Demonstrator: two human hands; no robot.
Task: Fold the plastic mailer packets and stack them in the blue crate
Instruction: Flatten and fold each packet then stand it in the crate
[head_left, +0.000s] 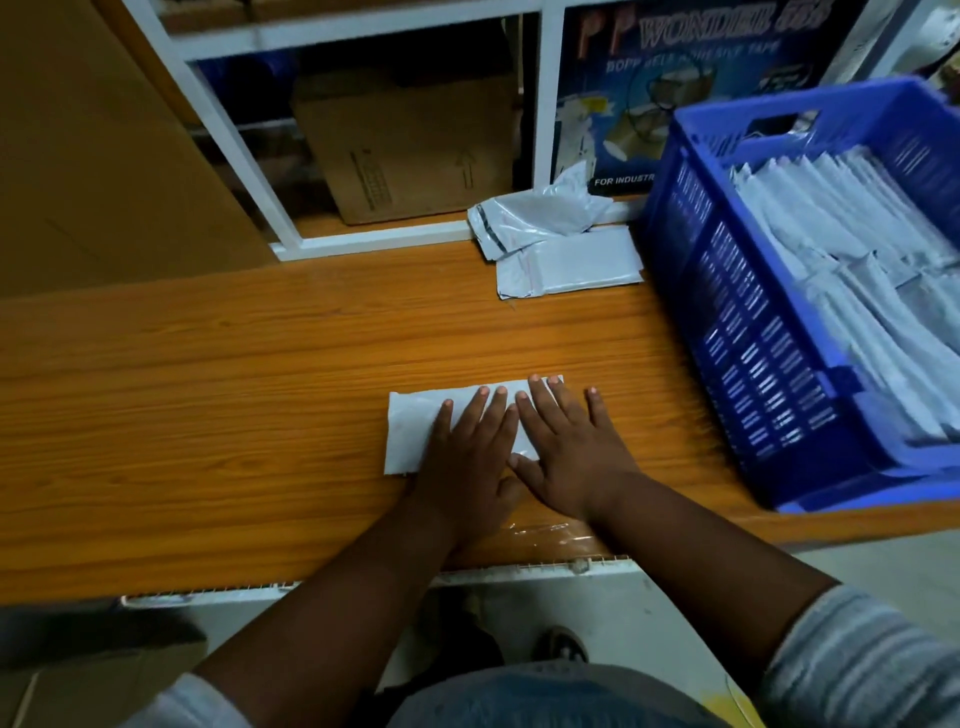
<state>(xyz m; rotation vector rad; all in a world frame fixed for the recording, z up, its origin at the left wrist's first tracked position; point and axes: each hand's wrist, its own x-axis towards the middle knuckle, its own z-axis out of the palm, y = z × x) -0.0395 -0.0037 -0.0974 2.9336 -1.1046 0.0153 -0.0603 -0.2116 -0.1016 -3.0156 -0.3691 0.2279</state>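
I have my left hand (470, 441) and right hand (563, 441) flat, fingers straight, pressing a mailer packet (410, 426) on the table (208, 389), probably creasing its fold; next I'd grip it and carry it to the blue crate (737, 332).

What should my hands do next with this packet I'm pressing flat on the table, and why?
Probably pinch the folded packet with the right hand and carry it to the blue crate. Both the right and the left hand lie flat on it with straight fingers, so it looks pressed down, and the crate on the right already holds stacked packets.
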